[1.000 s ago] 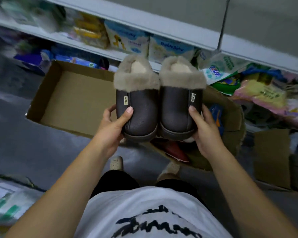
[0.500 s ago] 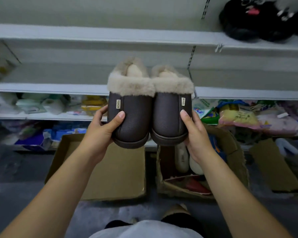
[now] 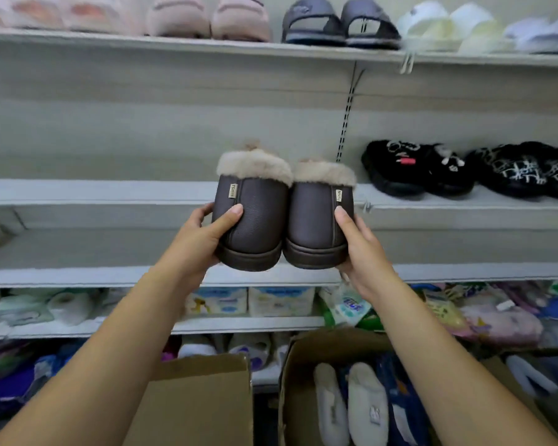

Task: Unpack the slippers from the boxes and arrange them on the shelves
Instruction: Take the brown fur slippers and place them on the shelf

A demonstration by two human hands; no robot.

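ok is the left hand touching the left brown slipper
Touching. The head view shows the left hand gripping the left brown slipper, thumb flat on its upper.

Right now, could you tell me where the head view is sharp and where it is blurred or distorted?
Head view: the brown slippers and the left hand and right hand gripping them are sharp, labels readable; the pink slippers up top and the packaged goods at lower right smear soft; forearms flare toward the corners from the wide lens; light is flat, without glare.
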